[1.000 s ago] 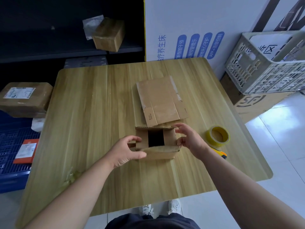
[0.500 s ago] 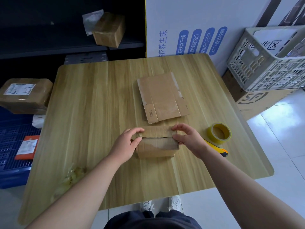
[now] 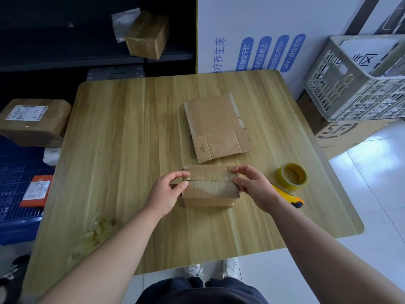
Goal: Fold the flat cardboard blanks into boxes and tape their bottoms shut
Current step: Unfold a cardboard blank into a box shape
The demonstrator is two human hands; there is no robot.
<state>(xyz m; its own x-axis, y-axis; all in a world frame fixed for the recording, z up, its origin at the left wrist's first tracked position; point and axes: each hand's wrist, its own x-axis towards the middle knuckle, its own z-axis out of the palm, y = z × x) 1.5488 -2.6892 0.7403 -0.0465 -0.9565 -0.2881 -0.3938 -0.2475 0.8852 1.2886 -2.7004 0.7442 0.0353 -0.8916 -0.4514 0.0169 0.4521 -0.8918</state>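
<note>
A small brown cardboard box (image 3: 210,187) stands on the wooden table (image 3: 122,150), its two long flaps folded down and meeting along a seam on top. My left hand (image 3: 168,191) pinches the box's left end at that seam. My right hand (image 3: 252,183) pinches the right end the same way. Just behind the box lies a flat cardboard blank (image 3: 217,128). A roll of yellow tape (image 3: 291,176) sits to the right of my right hand, and a yellow and black utility knife (image 3: 289,196) lies beside it, partly hidden by my wrist.
Crumpled clear tape scraps (image 3: 96,233) lie near the table's front left. A grey plastic crate (image 3: 359,77) on a large carton stands at the right. Sealed parcels (image 3: 32,121) and a blue crate (image 3: 19,189) are at the left, another parcel (image 3: 146,36) on a dark shelf behind.
One second ago the box's top was open between my hands. Both long flaps have since been folded down and now meet, with my fingers pinching each end.
</note>
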